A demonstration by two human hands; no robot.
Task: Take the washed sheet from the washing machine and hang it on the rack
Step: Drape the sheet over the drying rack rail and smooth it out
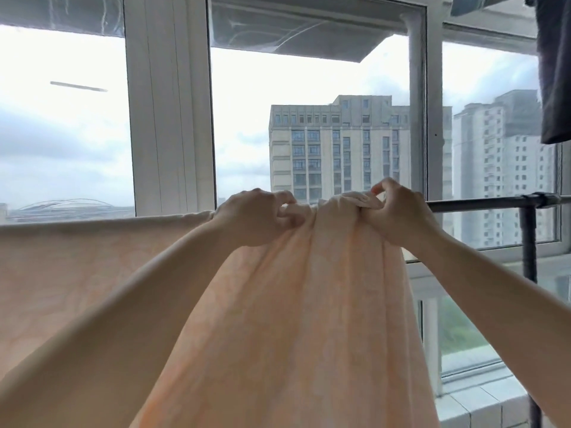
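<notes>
The sheet (pixel 278 304) already hangs over the rack (pixel 482 203), smooth at left but bunched at centre where the left hand (pixel 256 217) and right hand (pixel 398 211) each pinch it, so spreading rightward seems left.

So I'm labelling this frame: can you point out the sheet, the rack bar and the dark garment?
sheet (pixel 278 304): head view, hanging folds below the hands.
rack bar (pixel 482 204): head view, bare stretch at right.
dark garment (pixel 556 72): head view, its middle, top right.

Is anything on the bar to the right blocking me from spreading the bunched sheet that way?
Nothing visible. Both hands, left and right, grip the bunched sheet on the bar, which is bare rightward up to its joint with the upright post.
</notes>
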